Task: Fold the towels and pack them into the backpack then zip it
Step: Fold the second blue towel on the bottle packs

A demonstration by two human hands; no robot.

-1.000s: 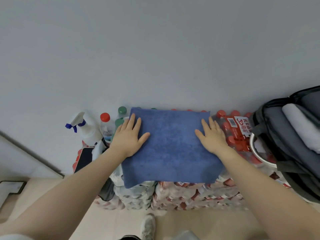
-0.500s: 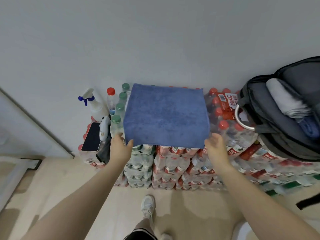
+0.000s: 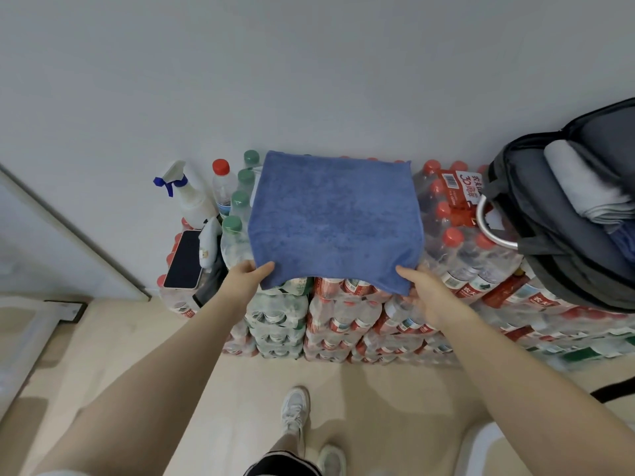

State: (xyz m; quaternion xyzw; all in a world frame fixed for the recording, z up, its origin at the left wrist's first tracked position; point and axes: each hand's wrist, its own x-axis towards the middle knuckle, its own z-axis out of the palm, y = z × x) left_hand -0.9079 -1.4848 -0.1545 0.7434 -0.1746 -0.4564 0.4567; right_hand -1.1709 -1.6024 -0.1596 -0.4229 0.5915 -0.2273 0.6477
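Head view: folded blue towel (image 3: 335, 219) lies flat on stacked shrink-wrapped water-bottle packs (image 3: 343, 324) against the wall. Left hand (image 3: 245, 278) pinches the towel's near left corner, thumb on top. Right hand (image 3: 424, 286) pinches the near right corner likewise. Grey backpack (image 3: 536, 235) stands open on the packs to the right, well apart from the towel, with a rolled white towel (image 3: 580, 183) inside. Spray bottle (image 3: 187, 194) and phone (image 3: 184, 259) sit left.
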